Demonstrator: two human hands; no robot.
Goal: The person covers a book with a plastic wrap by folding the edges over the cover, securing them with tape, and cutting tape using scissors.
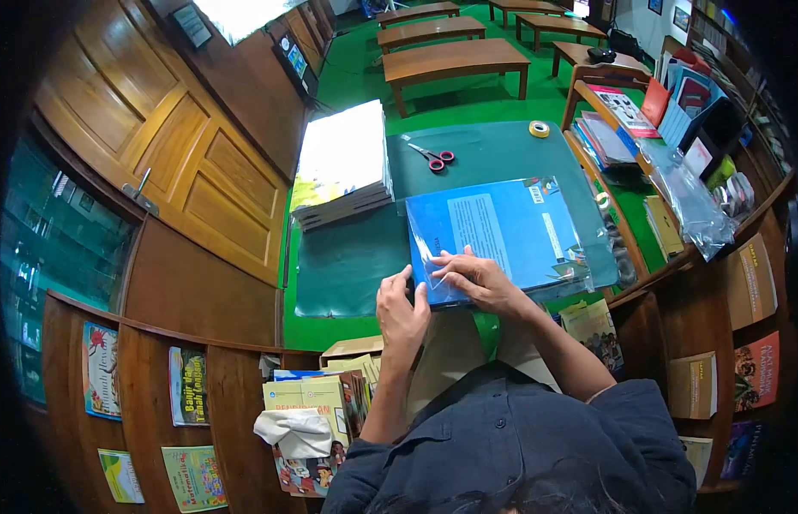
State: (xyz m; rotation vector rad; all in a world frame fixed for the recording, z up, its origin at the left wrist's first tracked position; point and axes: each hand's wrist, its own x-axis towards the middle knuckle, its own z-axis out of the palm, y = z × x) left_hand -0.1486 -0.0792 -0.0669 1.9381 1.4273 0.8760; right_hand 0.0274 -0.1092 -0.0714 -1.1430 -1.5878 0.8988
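Observation:
A blue book (510, 236) with a barcode lies back cover up on the green tabletop, with shiny clear plastic film (420, 244) over it and past its edges. My left hand (402, 313) grips the book's near left corner, thumb and fingers at the edge. Across the near left part of the cover rests my right hand (478, 281), its fingers stretched out on the film. Scissors (433, 158) with red handles lie partly spread beyond the book. A roll of yellow tape (539, 129) sits at the far right of the tabletop.
A tall stack of books (343, 163) stands left of the blue book. To the right, a wooden shelf (618, 141) holds folders and crumpled plastic (703, 214). More books (309, 403) and a white cloth (294, 432) are low at left. Wooden tables (455, 62) stand farther back.

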